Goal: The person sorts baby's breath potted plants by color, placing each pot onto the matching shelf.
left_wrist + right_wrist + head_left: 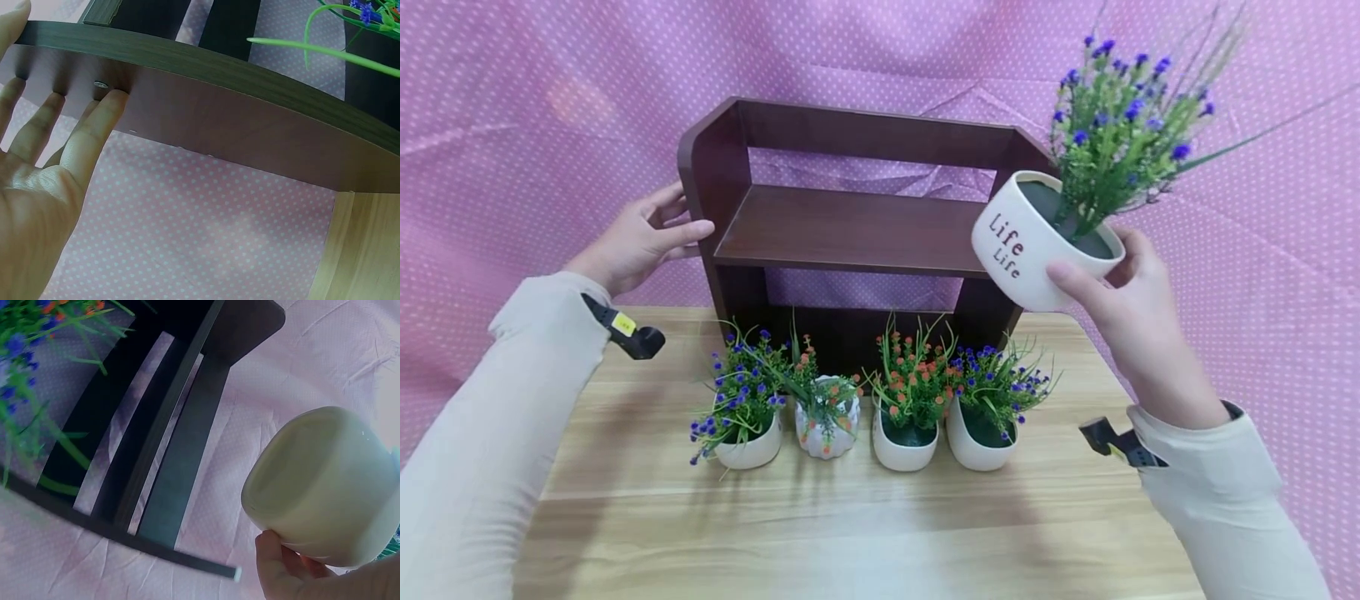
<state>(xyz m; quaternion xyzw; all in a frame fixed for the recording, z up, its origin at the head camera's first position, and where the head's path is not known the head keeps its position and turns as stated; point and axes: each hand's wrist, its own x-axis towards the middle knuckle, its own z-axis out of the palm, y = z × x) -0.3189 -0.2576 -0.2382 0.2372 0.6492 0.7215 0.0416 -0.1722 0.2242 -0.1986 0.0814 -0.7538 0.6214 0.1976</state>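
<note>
A dark brown two-tier wooden shelf (850,229) stands on the table. My left hand (643,233) is at its left side panel, with straight, spread fingers touching the outer face in the left wrist view and the thumb across the front edge. My right hand (1138,317) grips a white pot (1026,258) lettered "Life", thumb on its front wall and fingers around the side. The pot is raised by the shelf's right end and tilted. Purple-flowered greenery (1112,142) fills it. In the right wrist view the pot's underside (294,462) shows, fingertips at its lower edge.
Several potted plants stand in a row before the shelf: a purple-flowered pot (748,450), a ribbed white pot (827,425) with orange flowers, an orange-flowered pot (904,454) and another purple-flowered pot (981,450). A pink dotted cloth (587,108) hangs behind the wooden table (820,533).
</note>
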